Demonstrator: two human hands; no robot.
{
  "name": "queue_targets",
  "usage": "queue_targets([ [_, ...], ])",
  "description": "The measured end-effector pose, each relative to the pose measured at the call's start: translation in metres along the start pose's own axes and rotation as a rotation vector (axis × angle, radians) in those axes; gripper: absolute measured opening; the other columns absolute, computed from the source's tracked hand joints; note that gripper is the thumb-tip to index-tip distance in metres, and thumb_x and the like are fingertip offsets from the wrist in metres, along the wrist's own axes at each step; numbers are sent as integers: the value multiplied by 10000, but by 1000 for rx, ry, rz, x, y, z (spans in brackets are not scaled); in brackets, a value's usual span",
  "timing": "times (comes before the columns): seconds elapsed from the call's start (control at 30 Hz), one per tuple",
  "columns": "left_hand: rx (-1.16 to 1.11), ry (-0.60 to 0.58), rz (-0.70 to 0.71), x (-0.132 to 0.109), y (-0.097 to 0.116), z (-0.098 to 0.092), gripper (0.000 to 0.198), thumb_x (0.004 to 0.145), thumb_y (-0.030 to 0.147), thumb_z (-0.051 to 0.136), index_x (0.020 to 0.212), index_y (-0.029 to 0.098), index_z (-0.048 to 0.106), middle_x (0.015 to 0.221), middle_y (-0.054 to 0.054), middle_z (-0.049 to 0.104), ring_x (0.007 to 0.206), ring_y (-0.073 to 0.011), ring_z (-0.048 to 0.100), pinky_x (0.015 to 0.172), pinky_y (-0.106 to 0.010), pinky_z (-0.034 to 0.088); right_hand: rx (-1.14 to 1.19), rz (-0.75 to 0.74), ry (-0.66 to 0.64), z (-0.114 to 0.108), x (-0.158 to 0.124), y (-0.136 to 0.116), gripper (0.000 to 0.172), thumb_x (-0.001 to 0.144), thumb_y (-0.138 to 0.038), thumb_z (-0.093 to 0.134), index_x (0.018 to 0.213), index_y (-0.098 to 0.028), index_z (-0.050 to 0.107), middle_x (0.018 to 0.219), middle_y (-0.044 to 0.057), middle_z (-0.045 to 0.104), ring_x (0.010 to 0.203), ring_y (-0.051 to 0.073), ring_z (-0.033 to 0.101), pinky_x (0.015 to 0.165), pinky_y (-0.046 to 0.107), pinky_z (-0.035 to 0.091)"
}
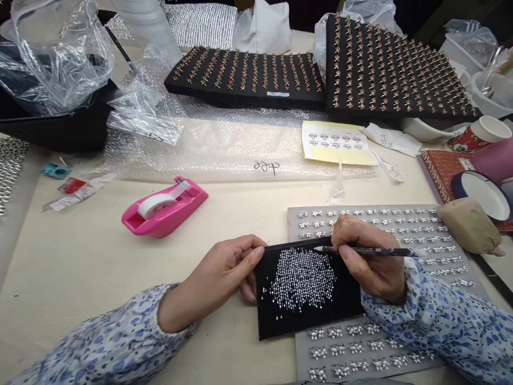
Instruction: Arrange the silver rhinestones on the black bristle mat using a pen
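My left hand (224, 275) pinches the left edge of a black tray (344, 299), thumb on top and fingers beneath. Many tiny clear rhinestones (304, 278) lie across its middle in tight rows, with a few loose ones at the left. In my right hand (371, 256) is a slim dark pen-like tool (380, 251) with a pale tip, held almost level. Its tip is over the tray's upper edge, just above the rhinestones; I cannot tell whether it touches. Under the tray and my right forearm lies a grey board (296, 216) with rows of small silvery jewellery pieces (356, 346).
A pink tape dispenser (166, 211) stands left of my hands. Behind are bubble wrap (224, 149), a yellow-edged label sheet (334, 141) and two black foam boards (248, 75) holding red jewellery pieces. At right are a tan lump (468, 224), a tape roll (481, 195) and a paper cup (479, 133).
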State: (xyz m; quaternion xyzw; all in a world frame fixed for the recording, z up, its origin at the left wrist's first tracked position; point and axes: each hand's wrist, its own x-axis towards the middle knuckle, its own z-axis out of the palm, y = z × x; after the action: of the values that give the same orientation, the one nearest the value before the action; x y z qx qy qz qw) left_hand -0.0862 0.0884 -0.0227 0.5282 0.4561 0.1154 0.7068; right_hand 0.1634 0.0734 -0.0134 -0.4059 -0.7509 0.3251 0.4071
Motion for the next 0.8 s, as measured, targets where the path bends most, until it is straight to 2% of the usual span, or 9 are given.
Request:
queue_targets([
  [0.37, 2, -4, 2, 1, 1, 0, 305, 921, 370, 415, 1061, 115, 507, 598, -13, 637, 472, -117, 622, 443, -162, 494, -31, 16, -12, 1, 1, -1, 125, 724, -99, 462, 767, -184, 543, 626, 6, 477, 597, 131, 451, 531, 321, 399],
  [0.43, -1, -2, -1, 0, 1, 0, 304, 920, 373, 416, 1053, 115, 505, 595, -13, 634, 473, -120, 622, 441, -164, 494, -11, 19, 24, 1, 0, -1, 128, 725, -99, 465, 769, -188, 547, 635, 7, 490, 598, 132, 462, 536, 324, 408],
  [0.53, -3, -1, -6, 0, 2, 1, 291, 920, 382, 412, 1013, 122, 504, 591, -14, 630, 472, -121, 620, 439, -162, 492, 20, 9, 148, 2, 1, 0, 130, 739, -111, 470, 783, -193, 561, 655, 9, 513, 601, 133, 491, 546, 328, 420],
  [0.63, 3, -4, -8, 0, 2, 1, 279, 918, 394, 407, 949, 133, 504, 599, -19, 632, 473, -123, 620, 445, -165, 495, -83, 50, 255, 4, 9, 2, 114, 756, -123, 489, 787, -193, 573, 690, 12, 543, 630, 135, 524, 559, 316, 425],
  [0.8, -2, -3, -15, -1, 0, 1, 277, 912, 400, 413, 956, 141, 502, 596, -14, 632, 472, -124, 620, 442, -165, 491, -243, 118, 225, 4, 23, 8, 70, 786, -165, 503, 792, -181, 571, 718, 8, 568, 645, 121, 536, 582, 293, 438],
])
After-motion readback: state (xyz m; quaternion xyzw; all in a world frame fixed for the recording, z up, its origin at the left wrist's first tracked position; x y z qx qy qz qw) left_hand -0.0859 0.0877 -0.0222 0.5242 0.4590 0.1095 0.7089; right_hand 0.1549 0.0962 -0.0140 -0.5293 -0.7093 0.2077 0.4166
